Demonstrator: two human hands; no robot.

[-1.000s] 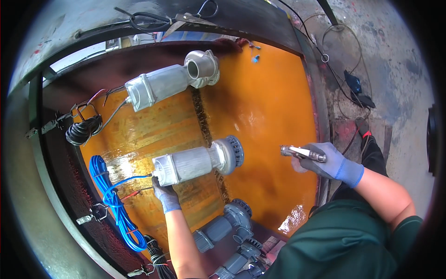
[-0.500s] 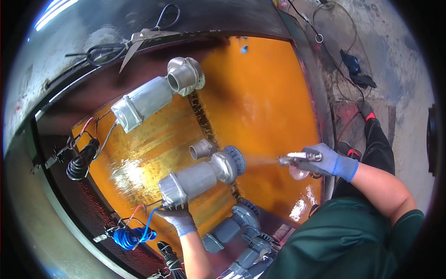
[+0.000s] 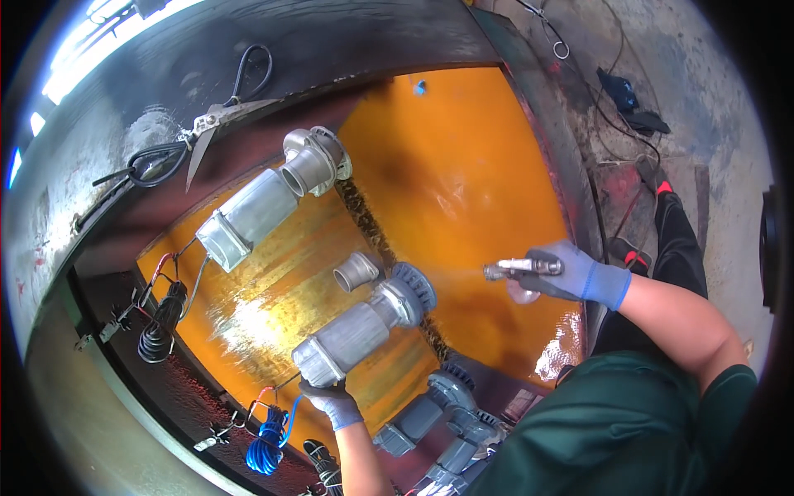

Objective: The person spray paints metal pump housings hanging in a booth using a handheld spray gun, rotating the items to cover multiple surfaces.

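In my gloved right hand [image 3: 575,273] is a spray gun [image 3: 523,268] with a translucent cup below it, its nozzle pointing left. A faint mist hangs in front of the nozzle. Facing it, a short gap away, is the blue-grey slotted end of a silver submersible pump [image 3: 351,336] with a side outlet. My gloved left hand [image 3: 332,403] is closed at the pump's lower-left end, its fingertips partly hidden beneath the casing. A bundled blue cable [image 3: 266,445] hangs from that end, beside my left wrist.
Another silver pump [image 3: 258,211] lies farther back, wired to a black cable coil [image 3: 160,331]. Grey-blue pumps [image 3: 418,413] stand close to me. Orange sheeting [image 3: 455,174] lines the booth. Scissors [image 3: 207,124] hang on its dark rim. A hose [image 3: 612,124] runs over the floor.
The pump has tilted more steeply, its lower end shifting right with my left hand. The spray gun has moved slightly left and up. The mist looks thinner.
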